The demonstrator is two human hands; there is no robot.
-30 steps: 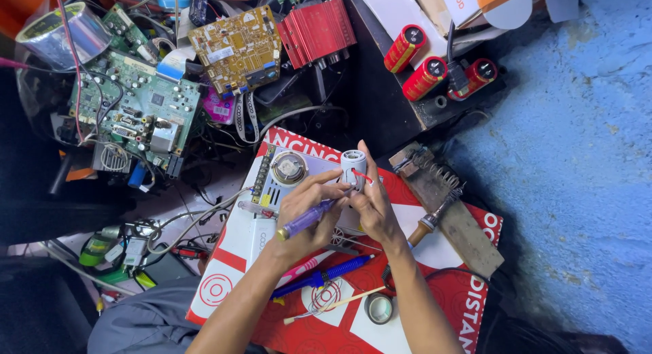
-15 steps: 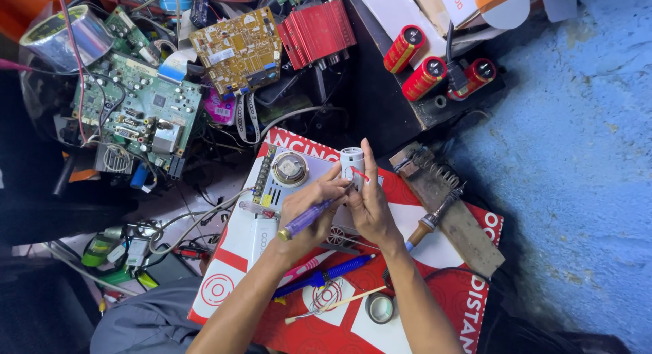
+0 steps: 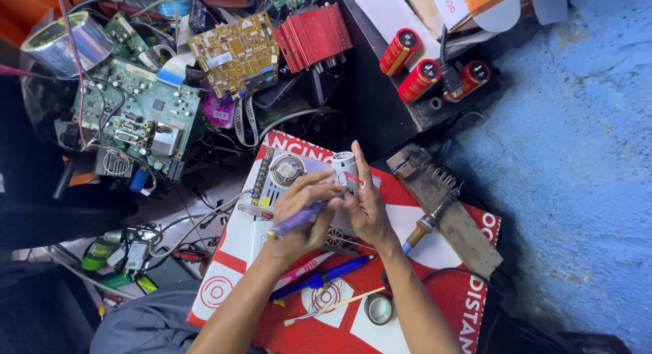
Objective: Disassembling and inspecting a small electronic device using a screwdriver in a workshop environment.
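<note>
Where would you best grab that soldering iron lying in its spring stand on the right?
Probably by the brown handle, coming from above at its lower left end. The soldering iron lies slanted, its hot tip tucked into the spring stand up right, so only the handle end, where the cord leaves, sits free on the red box.

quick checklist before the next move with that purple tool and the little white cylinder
1. Left hand grips the purple-handled tool: ok.
2. Right hand steadies the white cylinder, fingers along its side: ok.
3. Tool tip meets the cylinder: cannot tell, the fingers hide the contact point.
4. Soldering iron parked on its wooden stand, clear of both hands: ok.
5. Silver circuit unit lies flat on the red and white box under the hands: ok.
6. Working space free of loose items: not ok, a blue tool, a thin stick and a tape roll lie close to the forearms.
</note>
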